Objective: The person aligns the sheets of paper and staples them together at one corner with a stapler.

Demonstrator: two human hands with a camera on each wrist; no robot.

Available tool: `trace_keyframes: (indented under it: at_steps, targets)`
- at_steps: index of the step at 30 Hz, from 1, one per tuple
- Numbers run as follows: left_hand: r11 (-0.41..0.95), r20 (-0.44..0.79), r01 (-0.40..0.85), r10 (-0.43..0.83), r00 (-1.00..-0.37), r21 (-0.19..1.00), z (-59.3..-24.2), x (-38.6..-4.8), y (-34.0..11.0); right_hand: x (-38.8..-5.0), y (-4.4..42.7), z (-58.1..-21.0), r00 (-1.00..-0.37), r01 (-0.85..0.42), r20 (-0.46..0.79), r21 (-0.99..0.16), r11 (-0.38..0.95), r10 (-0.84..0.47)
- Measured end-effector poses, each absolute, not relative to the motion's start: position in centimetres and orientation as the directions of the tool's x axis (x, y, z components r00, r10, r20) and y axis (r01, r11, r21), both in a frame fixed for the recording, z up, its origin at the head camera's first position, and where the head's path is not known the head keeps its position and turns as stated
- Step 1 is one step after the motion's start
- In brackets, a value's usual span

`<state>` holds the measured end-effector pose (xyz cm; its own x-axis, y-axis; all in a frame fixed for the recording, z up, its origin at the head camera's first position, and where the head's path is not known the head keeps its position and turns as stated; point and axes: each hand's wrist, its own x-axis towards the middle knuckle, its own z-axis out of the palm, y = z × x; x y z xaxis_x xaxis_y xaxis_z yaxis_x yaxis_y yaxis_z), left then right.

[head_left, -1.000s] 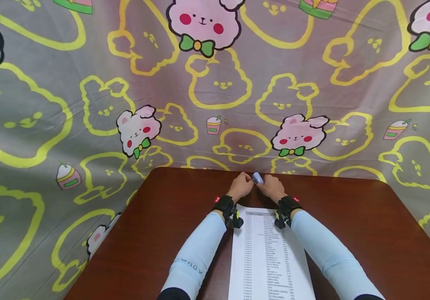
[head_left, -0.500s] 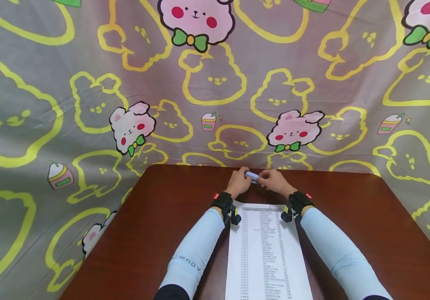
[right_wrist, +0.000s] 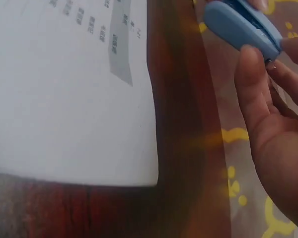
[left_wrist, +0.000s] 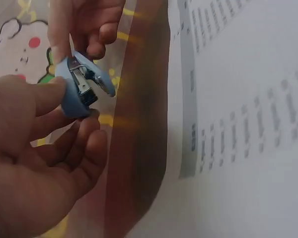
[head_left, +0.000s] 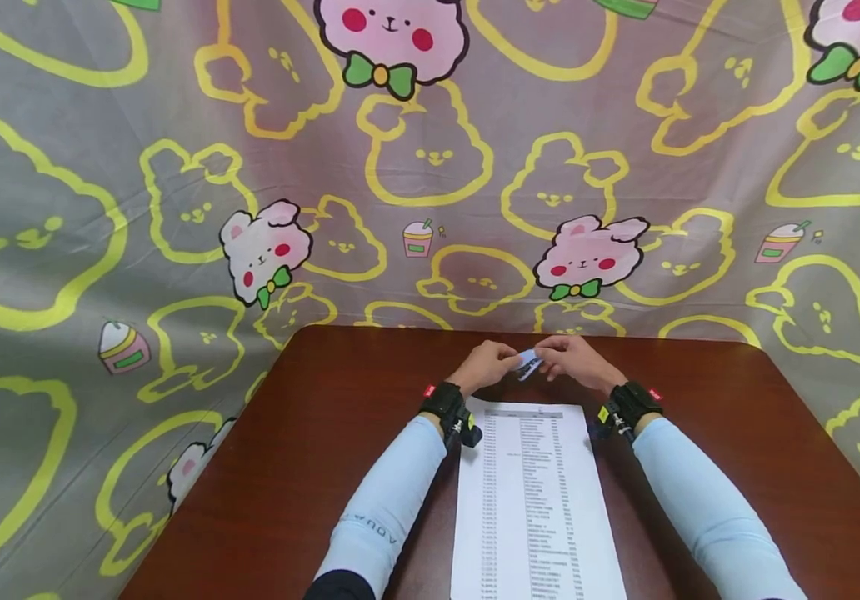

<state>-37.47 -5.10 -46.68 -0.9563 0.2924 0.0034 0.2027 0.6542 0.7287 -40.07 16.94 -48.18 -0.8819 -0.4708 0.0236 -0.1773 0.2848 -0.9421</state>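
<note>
A small light-blue stapler [head_left: 528, 364] is held up between both hands beyond the top of the printed paper [head_left: 538, 500]. From the left, my left hand [head_left: 486, 365] pinches one end with thumb and fingers. The fingers of my right hand [head_left: 580, 362] grip the opposite end. In the left wrist view the stapler [left_wrist: 72, 91] has its two arms spread apart, and metal parts show inside. The right wrist view catches the smooth outer shell of the stapler [right_wrist: 241, 27], with the thumb against its lower edge; its far end is cut off by the frame.
The paper, printed with columns of text, lies lengthwise on a dark reddish-brown table [head_left: 355, 433]. Behind the table's far edge hangs a grey curtain [head_left: 467, 225] with yellow outlines and cartoon animals.
The stapler has been turned between the hands, so its dark and metal inner side now shows. My right hand and wrist have shifted to the right; my left fingers now point more rightward.
</note>
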Motion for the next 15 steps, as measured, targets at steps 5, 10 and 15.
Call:
trace_keyframes:
  at_steps: [5,10,15]
  targets:
    - [0.700,-0.050,0.229,0.354,-0.934,0.677,-46.1,-36.9,-3.7,-39.9,18.3,-48.2,-0.860,-0.096,-0.021,-0.975,0.203,-0.510]
    - [0.731,-0.034,0.225,0.321,-0.947,0.645,-45.3,-36.2,-2.4,-39.8,19.0,-47.8,-0.868,-0.048,-0.062,-0.977,0.209,-0.493]
    - [0.778,-0.021,0.189,0.251,-0.968,0.599,-45.3,-35.5,-1.0,-39.8,19.1,-47.8,-0.872,-0.028,-0.101,-0.967,0.254,-0.479]
